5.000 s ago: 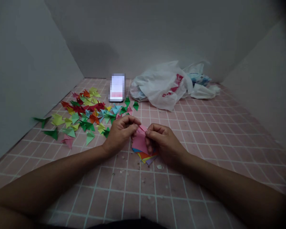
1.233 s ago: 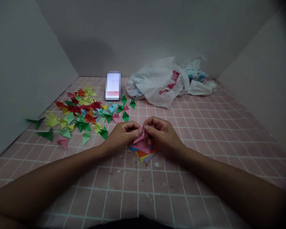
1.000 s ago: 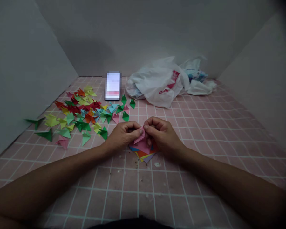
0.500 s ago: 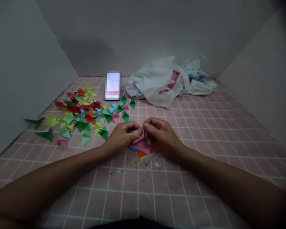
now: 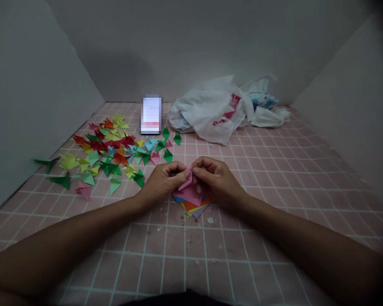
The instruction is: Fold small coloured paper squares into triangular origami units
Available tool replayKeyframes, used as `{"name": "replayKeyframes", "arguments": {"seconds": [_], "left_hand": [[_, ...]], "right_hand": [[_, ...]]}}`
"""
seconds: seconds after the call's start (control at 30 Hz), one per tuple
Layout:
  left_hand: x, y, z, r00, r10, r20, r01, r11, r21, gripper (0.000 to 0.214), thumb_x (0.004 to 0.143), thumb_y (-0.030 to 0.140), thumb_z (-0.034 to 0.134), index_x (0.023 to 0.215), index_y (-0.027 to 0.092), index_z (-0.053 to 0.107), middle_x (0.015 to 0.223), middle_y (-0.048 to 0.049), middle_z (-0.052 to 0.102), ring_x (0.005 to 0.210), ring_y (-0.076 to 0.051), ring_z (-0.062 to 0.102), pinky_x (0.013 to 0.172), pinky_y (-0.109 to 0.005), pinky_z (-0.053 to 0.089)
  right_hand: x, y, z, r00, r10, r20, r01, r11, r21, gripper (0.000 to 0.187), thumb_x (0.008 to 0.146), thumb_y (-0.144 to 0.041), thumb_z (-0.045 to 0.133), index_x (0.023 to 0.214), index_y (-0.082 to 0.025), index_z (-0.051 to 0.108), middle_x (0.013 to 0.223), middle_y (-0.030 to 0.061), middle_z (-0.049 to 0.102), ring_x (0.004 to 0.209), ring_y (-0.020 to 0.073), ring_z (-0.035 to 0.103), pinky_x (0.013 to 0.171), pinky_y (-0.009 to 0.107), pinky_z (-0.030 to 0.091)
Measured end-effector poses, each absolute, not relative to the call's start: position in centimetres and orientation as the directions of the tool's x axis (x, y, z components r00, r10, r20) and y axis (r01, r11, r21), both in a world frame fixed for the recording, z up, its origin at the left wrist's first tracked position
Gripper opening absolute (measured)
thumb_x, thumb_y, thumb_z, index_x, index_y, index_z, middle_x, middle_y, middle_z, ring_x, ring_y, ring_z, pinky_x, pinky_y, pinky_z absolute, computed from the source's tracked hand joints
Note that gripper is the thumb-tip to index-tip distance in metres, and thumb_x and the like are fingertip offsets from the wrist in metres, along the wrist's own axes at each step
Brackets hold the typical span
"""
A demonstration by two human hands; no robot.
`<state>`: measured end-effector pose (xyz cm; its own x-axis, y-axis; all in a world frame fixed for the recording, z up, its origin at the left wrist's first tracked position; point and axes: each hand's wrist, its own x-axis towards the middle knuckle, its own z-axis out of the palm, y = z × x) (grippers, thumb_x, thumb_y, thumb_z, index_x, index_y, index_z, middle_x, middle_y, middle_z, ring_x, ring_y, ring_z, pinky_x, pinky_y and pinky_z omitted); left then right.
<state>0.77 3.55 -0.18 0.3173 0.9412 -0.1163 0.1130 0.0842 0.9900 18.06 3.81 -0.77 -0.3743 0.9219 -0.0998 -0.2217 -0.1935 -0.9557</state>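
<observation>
Both hands pinch a small piece of folded pink origami paper point(image 5: 185, 180) just above a stack of coloured paper sheets point(image 5: 194, 208). My left hand point(image 5: 164, 180) grips its left side between thumb and bent fingers. From the other side, my right hand point(image 5: 221, 180) closes thumb and forefinger at its upper tip. Pink, orange, blue, yellow and purple edges show in the stack; its far part is hidden by the hands. To the left lie many folded paper cranes point(image 5: 108, 165) in green, yellow, red, orange, blue and pink.
A phone point(image 5: 151, 114) with a lit, blurred screen stands upright at the back. Right of it sits a white plastic bag point(image 5: 210, 108) with red print, then a blue and white packet point(image 5: 263, 100). Pale walls enclose the pink checked cloth point(image 5: 274, 170).
The folded pink paper has tilted slightly between my fingertips, and my fingers have shifted a little. Everything else lies as before.
</observation>
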Motion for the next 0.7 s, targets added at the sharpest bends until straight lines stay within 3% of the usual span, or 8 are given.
{"name": "replayKeyframes", "arguments": {"seconds": [0.23,0.33,0.7], "left_hand": [[0.64,3.47,-0.33,0.375,0.919,-0.125,-0.008,0.138,0.990,0.035,0.088,0.047,0.061,0.071,0.016,0.063,0.068,0.0000,0.060,0.064,-0.013,0.054,0.063,-0.025,0.043],[0.60,3.50,-0.47,0.372,0.919,-0.127,-0.027,0.147,0.989,0.034,0.086,0.046,0.063,0.070,0.016,0.063,0.066,0.0012,0.058,0.060,-0.011,0.051,0.060,-0.024,0.040],[0.45,3.62,-0.24,0.325,0.944,-0.060,0.139,0.015,0.990,0.032,0.086,0.043,0.061,0.068,0.017,0.058,0.066,0.0023,0.052,0.063,-0.012,0.045,0.060,-0.024,0.036]], "right_hand": [[17.84,3.73,-0.50,-0.345,0.933,-0.107,-0.170,-0.174,-0.970,0.017,0.079,-0.030,0.070,0.077,-0.020,0.057,0.056,-0.0062,0.060,0.039,0.0081,0.053,0.041,0.020,0.041],[17.73,3.66,-0.41,-0.334,0.937,-0.101,-0.138,-0.155,-0.978,0.015,0.079,-0.029,0.068,0.076,-0.020,0.057,0.054,-0.0063,0.059,0.039,0.0081,0.053,0.041,0.019,0.040],[17.48,3.43,-0.53,-0.299,0.950,-0.089,-0.092,-0.121,-0.988,0.014,0.078,-0.028,0.066,0.075,-0.021,0.055,0.054,-0.0076,0.056,0.038,0.0086,0.052,0.037,0.020,0.041]]}}
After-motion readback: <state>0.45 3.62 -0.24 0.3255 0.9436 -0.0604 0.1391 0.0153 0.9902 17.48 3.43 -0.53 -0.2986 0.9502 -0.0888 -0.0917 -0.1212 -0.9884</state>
